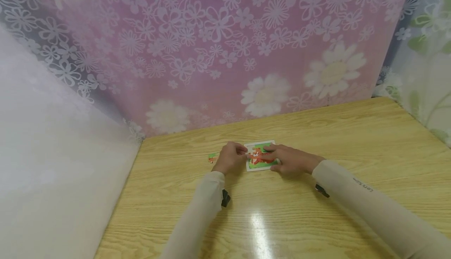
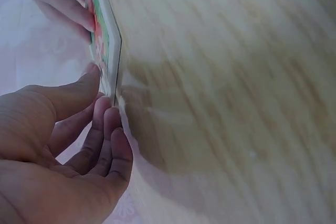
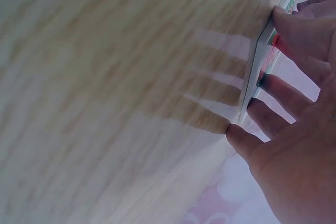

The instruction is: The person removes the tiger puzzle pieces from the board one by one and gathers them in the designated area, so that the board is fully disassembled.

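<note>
A small jigsaw puzzle (image 1: 258,165) with a white frame and an orange tiger on green lies on the table. Its upper left part looks pale, without the green print. My left hand (image 1: 230,158) is at its left edge; in the left wrist view the thumb (image 2: 89,74) lies over the picture side and the curled fingers (image 2: 107,135) meet the frame's edge. Across the right half spreads my right hand (image 1: 290,159), its fingertips on the picture and along the frame's edge. Left of the left hand lies a loose puzzle piece (image 1: 211,158), green and orange.
The wood-grain table (image 1: 176,196) extends widely around the puzzle. A pink flowered curtain (image 1: 211,75) hangs along the back edge, with a white panel (image 1: 63,141) on the left and a leafy-print curtain (image 1: 426,75) on the right.
</note>
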### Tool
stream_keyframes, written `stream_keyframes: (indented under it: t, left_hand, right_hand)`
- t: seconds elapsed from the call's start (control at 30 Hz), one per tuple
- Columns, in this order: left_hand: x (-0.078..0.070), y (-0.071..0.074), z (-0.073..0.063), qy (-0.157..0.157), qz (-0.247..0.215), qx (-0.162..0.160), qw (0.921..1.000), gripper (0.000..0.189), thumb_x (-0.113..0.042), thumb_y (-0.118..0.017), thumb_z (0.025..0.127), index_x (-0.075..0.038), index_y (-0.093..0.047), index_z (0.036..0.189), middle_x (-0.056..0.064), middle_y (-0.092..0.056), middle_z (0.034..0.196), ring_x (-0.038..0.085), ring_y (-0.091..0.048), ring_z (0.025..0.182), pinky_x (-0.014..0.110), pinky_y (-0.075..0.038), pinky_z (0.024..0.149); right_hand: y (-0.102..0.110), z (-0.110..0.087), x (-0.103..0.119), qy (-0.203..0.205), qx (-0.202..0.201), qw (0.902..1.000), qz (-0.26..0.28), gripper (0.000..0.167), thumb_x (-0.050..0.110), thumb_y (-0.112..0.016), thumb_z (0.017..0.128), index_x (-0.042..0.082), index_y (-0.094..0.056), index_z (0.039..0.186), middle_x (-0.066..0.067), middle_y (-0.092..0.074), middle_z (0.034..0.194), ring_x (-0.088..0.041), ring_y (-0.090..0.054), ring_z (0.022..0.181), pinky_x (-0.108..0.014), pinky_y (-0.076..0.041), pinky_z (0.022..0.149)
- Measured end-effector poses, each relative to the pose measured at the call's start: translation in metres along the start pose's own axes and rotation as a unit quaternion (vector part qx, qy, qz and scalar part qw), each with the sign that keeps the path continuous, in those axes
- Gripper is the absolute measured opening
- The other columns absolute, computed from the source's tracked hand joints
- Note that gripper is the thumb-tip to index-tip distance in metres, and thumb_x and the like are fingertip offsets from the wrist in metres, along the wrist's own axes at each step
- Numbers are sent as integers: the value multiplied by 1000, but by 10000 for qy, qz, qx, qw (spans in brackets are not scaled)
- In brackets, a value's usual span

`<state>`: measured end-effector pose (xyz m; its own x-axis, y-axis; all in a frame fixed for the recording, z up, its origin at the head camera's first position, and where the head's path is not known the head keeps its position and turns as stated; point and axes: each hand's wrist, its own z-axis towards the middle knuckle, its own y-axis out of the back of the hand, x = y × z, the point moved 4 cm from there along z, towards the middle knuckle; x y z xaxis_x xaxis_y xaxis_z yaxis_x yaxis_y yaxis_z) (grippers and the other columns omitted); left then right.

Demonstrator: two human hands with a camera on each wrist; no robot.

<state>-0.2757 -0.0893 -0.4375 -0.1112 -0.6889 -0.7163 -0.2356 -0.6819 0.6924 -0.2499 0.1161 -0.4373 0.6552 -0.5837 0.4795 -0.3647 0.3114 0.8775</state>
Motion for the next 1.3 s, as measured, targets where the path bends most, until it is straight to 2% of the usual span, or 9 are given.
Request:
stream_keyframes:
  t: [0.2,0.43,0.8,1.03,1.3]
  left_hand:
    - [-1,-5,5,-84,244,105,9996,20,-16,-77,93,-6,-76,110,4,-71,101,16,-64,92,34,-54,83]
    - [0,-6,7,25,293,250,9993,15,-18,-78,92,-8,-77,103,0,-67,94,14,-61,87,33,-53,80]
    - [1,-6,12,29,333,495,9982,18,-18,-77,93,-6,-74,105,1,-64,93,15,-58,86,34,-51,79]
    - [-1,-7,11,-128,421,525,9977,19,-15,-75,94,-3,-73,107,4,-62,92,16,-54,81,31,-48,74]
    - [0,-8,12,-127,398,523,9978,19,-15,-75,94,-2,-72,108,4,-61,91,15,-54,80,31,-47,73]
  right_hand:
    - [-2,1,-2,149,-157,9998,-39,50,12,-70,96,0,-56,143,-33,-39,152,-54,-41,135,-63,-41,104]
    - [-3,0,-2,168,-120,9997,-107,49,13,-69,97,4,-56,144,-31,-40,152,-51,-38,139,-63,-39,105]
    - [-2,1,-1,123,-110,9998,-132,50,12,-70,96,5,-57,144,-29,-41,152,-48,-38,140,-62,-38,107]
    - [0,2,2,101,-108,9998,-135,49,12,-70,96,4,-57,143,-29,-43,151,-48,-40,139,-62,-38,107]
    - [-2,2,0,48,-60,9999,-135,50,13,-70,96,5,-57,144,-30,-42,151,-48,-39,139,-61,-39,107]
